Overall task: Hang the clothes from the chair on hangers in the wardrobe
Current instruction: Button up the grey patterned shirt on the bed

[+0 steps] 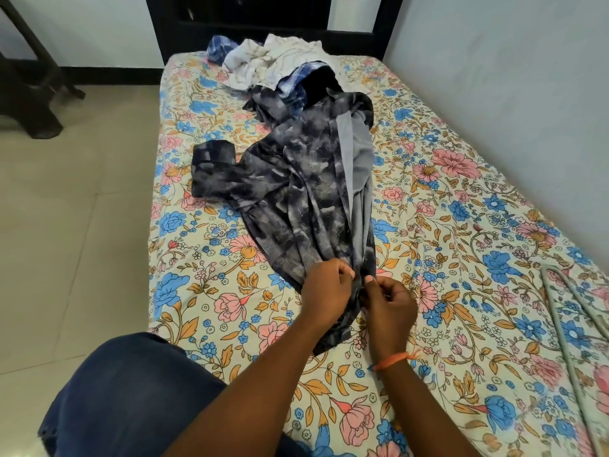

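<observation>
We pinch the dark shirt's [306, 192] near hem with our left hand [324, 288] and right hand [389, 305]; hangers [566, 311] lie at the bed's [461, 258] right edge.

Both forearms reach forward and converge, the hands meeting side by side and almost touching. The left hand [324, 290] has its fingers curled under, knuckles up, thumb tip pressed against the index finger in a pinching grip. Just right of that grip, the right hand [389, 306] curls likewise, thumb and forefinger pinched together, its wrist bent slightly inward. An orange thread band [392, 360] circles the right wrist.
</observation>
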A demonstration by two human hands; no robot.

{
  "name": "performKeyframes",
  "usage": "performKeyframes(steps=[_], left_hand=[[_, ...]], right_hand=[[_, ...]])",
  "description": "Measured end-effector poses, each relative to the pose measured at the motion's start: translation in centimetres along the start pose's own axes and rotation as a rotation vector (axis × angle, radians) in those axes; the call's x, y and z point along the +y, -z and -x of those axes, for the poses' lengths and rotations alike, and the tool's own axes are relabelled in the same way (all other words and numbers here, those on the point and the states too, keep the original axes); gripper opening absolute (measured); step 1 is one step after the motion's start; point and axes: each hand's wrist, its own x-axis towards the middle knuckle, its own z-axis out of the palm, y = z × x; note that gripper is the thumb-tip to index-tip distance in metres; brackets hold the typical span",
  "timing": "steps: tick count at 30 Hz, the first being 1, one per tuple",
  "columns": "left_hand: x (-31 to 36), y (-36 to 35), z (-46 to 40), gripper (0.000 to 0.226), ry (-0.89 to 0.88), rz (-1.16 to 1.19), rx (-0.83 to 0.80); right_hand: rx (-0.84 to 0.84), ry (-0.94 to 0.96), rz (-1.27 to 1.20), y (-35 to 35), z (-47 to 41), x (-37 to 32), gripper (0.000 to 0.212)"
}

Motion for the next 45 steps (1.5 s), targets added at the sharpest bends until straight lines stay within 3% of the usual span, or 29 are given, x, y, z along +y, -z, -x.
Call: performKeyframes(steps=[10,13,15,19,23,27,37,45], left_hand=[[0.1,1.7,2.0,0.017,-0.023,-0.047,-0.023],[0.1,2.2,2.5,0.018,-0.021,-0.059,-0.022],[0.3,2.5,2.8,0.018,-0.024,-0.054,-0.019],[1.1,3.4,3.4,0.023,-0.038,-0.088,-0.049],[1.5,3.9,4.2,0.031,-0.031,-0.134,-0.098],[1.4,4.2,4.6,0.022,0.026,-0.052,-0.113],[0.3,3.6,4.1,0.018,0.096,0.081,-0.056],[0.4,3.7,4.2,0.021,0.106,0.143,-0.057]], right_hand=[[-0.219,0.08,0.338,-1.0,0.1,-0.6,0.021],[-0.217,0.046,0.302,-0.8,-0.3,-1.4,0.034],[-0.152,0.06,0.238,-0.6,0.3,-1.8,0.028],[-0.124,0.313,0.264,-0.1,3.2,-1.9,0.013],[-0.148,0.498,0.365,0.0,4.3,-0.4,0.013],[-0.175,0.494,0.367,-0.1,4.3,-0.2,0.015],[-0.154,0.484,0.275,0.0,4.8,-0.3,0.008],[-0.142,0.373,0.24,-0.3,4.5,-0.4,0.005]])
